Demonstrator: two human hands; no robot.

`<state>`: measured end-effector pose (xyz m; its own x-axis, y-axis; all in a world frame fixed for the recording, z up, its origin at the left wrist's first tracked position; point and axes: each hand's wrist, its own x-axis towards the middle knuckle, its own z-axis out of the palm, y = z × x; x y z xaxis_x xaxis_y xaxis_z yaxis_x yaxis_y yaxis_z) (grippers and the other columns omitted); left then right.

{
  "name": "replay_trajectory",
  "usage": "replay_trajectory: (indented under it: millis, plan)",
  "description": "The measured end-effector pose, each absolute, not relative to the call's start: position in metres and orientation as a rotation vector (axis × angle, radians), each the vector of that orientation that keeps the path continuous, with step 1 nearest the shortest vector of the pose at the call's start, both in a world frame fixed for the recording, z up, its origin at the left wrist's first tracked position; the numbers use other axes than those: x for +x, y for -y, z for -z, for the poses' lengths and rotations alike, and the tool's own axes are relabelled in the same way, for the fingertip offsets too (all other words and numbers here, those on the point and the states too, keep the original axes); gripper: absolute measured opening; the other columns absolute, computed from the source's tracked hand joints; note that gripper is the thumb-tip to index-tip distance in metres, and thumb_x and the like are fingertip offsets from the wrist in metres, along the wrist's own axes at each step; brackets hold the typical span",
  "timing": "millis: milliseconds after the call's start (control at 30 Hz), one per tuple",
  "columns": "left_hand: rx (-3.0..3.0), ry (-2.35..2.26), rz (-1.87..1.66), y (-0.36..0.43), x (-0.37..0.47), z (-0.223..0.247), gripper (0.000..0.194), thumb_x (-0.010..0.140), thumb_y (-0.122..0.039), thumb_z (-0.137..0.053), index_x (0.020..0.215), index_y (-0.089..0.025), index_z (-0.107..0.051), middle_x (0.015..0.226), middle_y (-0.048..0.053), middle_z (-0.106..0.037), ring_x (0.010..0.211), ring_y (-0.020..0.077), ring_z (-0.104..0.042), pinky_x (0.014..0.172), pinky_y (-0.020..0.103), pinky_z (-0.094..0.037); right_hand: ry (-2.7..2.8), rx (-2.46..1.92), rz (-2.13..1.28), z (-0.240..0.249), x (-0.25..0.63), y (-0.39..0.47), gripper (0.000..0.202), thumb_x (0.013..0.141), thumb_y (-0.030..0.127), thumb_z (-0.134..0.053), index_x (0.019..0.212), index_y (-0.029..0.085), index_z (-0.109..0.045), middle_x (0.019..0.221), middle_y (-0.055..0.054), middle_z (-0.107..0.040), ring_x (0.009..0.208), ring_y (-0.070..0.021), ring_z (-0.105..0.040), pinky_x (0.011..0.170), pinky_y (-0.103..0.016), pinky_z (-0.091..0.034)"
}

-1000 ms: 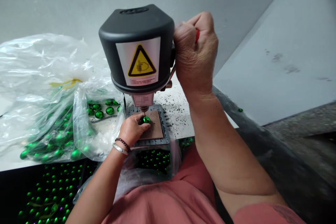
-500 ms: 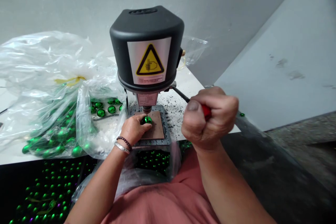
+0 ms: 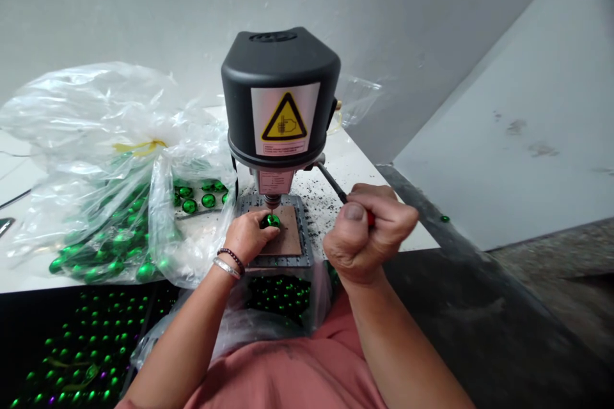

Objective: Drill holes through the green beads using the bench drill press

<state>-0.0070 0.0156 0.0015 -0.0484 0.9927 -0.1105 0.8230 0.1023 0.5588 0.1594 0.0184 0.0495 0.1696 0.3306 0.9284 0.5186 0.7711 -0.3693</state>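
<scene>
A black drill press (image 3: 283, 115) with a yellow warning label stands on the white table. My left hand (image 3: 247, 235) pinches a shiny green ball (image 3: 271, 222) on the brown pad (image 3: 290, 239) of the press base (image 3: 304, 260). The drill bit (image 3: 272, 209) comes down to the top of the ball; whether it has entered cannot be made out. Closed in a fist, my right hand (image 3: 371, 230) grips the red end of the press's feed lever (image 3: 332, 180). Bracelets circle my left wrist.
Clear plastic bags (image 3: 110, 102) of green balls lie left of the press, more loose balls (image 3: 189, 206) beside it. Dark shavings (image 3: 314, 208) litter the white table (image 3: 364, 169). Below its edge sit several green balls (image 3: 281, 294) in a bag. One ball (image 3: 445, 219) rests on the floor.
The view has shifted, so the press appears farther right. My right fist on the lever sits slightly closer to the press. My left hand still holds the green ball under the bit.
</scene>
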Motion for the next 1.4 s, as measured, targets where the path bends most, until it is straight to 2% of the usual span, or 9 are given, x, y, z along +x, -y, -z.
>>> replay_trajectory:
  millis: [167,400,567,667,833,933,1100,1267,1400]
  plan:
    - [1.797,-1.886,-0.497,-0.015,-0.008,-0.001,0.035,0.073,-0.039,-0.061,0.104,-0.025,-0.068,0.100,0.005,-0.071,0.086,0.0208,-0.062,0.073,0.027,-0.042,1.402,-0.746,0.128,-0.045,0.157,-0.017,0.009,0.077,0.018,-0.046,0.084,0.022,-0.044,0.066,0.002,-0.044,0.066,-0.0130,-0.048,0.062,-0.031,-0.040]
    - [1.808,-1.902,-0.490,-0.016,-0.008,0.003,0.038,0.073,-0.039,-0.061,0.108,-0.025,-0.067,0.105,0.007,-0.070,0.093,0.0230,-0.062,0.076,0.028,-0.042,1.473,-0.774,0.097,-0.033,0.158,-0.013,0.012,0.079,0.018,-0.041,0.067,0.020,-0.041,0.057,0.002,-0.039,0.058,-0.0117,-0.044,0.055,-0.029,-0.036]
    - [1.822,-1.908,-0.542,-0.015,-0.007,0.002,0.033,0.073,-0.036,-0.061,0.102,-0.021,-0.067,0.097,0.007,-0.070,0.083,0.0203,-0.062,0.069,0.027,-0.041,1.343,-0.790,0.282,-0.091,0.153,-0.037,0.008,0.084,0.023,-0.044,0.076,0.020,-0.045,0.070,0.001,-0.045,0.063,-0.0084,-0.045,0.059,-0.025,-0.036]
    - [1.760,-1.875,-0.612,-0.007,-0.008,-0.004,0.029,0.073,-0.035,-0.059,0.096,-0.019,-0.067,0.087,0.006,-0.070,0.075,0.0181,-0.061,0.065,0.026,-0.041,1.373,-1.022,0.048,-0.135,0.148,-0.064,0.022,0.087,0.032,-0.040,0.069,0.019,-0.037,0.063,0.005,-0.036,0.058,-0.0052,-0.037,0.065,-0.024,-0.034]
    - [1.716,-1.552,-0.611,0.013,-0.016,-0.020,0.038,0.068,-0.044,-0.066,0.096,-0.018,-0.069,0.088,0.006,-0.069,0.075,0.0176,-0.059,0.067,0.026,-0.043,1.354,-1.225,-0.180,-0.160,0.142,-0.090,0.029,0.085,0.029,-0.045,0.063,0.019,-0.029,0.059,0.007,-0.028,0.059,-0.0039,-0.024,0.068,-0.024,-0.029]
    - [1.431,-1.448,-0.785,0.016,-0.020,-0.023,0.048,0.062,-0.049,-0.071,0.096,-0.015,-0.068,0.091,0.007,-0.068,0.079,0.0174,-0.059,0.071,0.026,-0.044,1.342,-1.175,-0.194,-0.156,0.142,-0.091,0.029,0.086,0.027,-0.044,0.063,0.019,-0.027,0.060,0.007,-0.028,0.060,-0.0034,-0.024,0.067,-0.023,-0.026]
    - [0.476,-1.215,-1.183,0.007,-0.020,-0.019,0.050,0.074,-0.065,-0.050,0.078,-0.016,-0.060,0.070,0.002,-0.060,0.060,0.0119,-0.055,0.056,0.027,-0.048,1.343,-1.054,-0.210,-0.150,0.143,-0.092,0.027,0.086,0.031,-0.042,0.065,0.018,-0.031,0.060,0.007,-0.029,0.060,-0.0024,-0.027,0.066,-0.021,-0.027]
    - [0.329,-1.047,-1.268,0.006,-0.024,-0.016,0.010,0.071,-0.020,-0.066,0.072,-0.014,-0.059,0.068,-0.001,-0.058,0.065,0.0095,-0.058,0.071,0.028,-0.052,1.330,-1.032,-0.229,-0.150,0.143,-0.091,0.026,0.086,0.031,-0.040,0.065,0.018,-0.030,0.061,0.007,-0.030,0.059,-0.0026,-0.028,0.065,-0.020,-0.026]
    - [0.454,-1.095,-1.254,0.010,-0.024,-0.013,0.028,0.061,-0.006,-0.068,0.088,-0.013,-0.062,0.070,-0.001,-0.060,0.067,0.0086,-0.059,0.078,0.027,-0.051,1.323,-1.040,-0.259,-0.151,0.142,-0.089,0.026,0.086,0.029,-0.039,0.065,0.019,-0.028,0.062,0.007,-0.029,0.060,-0.0027,-0.028,0.066,-0.020,-0.027]
